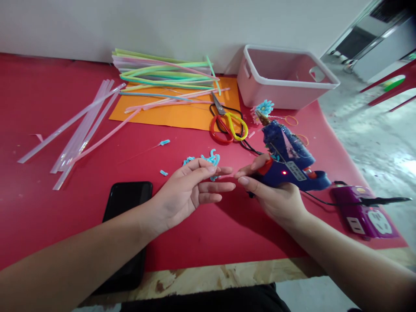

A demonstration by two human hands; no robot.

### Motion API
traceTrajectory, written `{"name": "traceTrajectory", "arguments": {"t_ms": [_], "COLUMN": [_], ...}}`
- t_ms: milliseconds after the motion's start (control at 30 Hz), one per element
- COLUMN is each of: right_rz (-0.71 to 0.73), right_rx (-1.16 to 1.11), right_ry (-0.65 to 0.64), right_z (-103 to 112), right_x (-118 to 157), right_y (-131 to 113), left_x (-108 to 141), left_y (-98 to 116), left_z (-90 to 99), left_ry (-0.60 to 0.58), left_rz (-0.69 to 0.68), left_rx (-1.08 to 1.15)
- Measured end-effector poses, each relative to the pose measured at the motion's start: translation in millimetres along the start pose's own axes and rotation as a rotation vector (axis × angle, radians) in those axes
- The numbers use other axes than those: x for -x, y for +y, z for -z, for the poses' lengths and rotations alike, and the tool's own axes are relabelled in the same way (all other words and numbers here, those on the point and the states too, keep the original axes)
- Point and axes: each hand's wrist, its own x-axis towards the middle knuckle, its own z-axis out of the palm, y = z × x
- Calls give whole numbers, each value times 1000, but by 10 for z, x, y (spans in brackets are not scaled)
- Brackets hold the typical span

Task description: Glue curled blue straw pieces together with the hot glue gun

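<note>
Near the table's middle, my left hand [191, 186] is pinched on a curled light-blue pipe-cleaner piece [212, 157], its other fingers stretched out. A thin pink strip [225, 175] runs from beside this piece toward my right fingertips. My right hand [279, 197] has thumb and forefinger pressed together there; what lies between the tips is too small to make out. Right behind that hand is a blue glue gun [289, 151] with a lit red light, its nozzle tilted up and left. Whether the hand bears the gun's weight, I cannot tell. Small blue pieces [164, 173] lie left of my hands.
Pipe cleaners [165, 73] lie on an orange sheet [162, 118] with scissors [224, 119]. Clear plastic strips [81, 125] are left, a phone [130, 203] under my left forearm. A pink bin [276, 89] stands behind; the gun's cord reaches a purple power strip [365, 212].
</note>
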Motion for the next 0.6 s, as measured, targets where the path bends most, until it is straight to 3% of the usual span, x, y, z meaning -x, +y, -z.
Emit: {"name": "traceTrajectory", "arguments": {"t_ms": [433, 600], "right_rz": [-44, -6], "right_rx": [-32, 149], "right_ry": [68, 142], "right_z": [-77, -47], "right_x": [-19, -35], "right_y": [-53, -61], "left_x": [-19, -7], "left_y": [-26, -39], "left_z": [-9, -19], "left_ry": [64, 88], "left_rz": [-54, -82], "left_rx": [-55, -207]}}
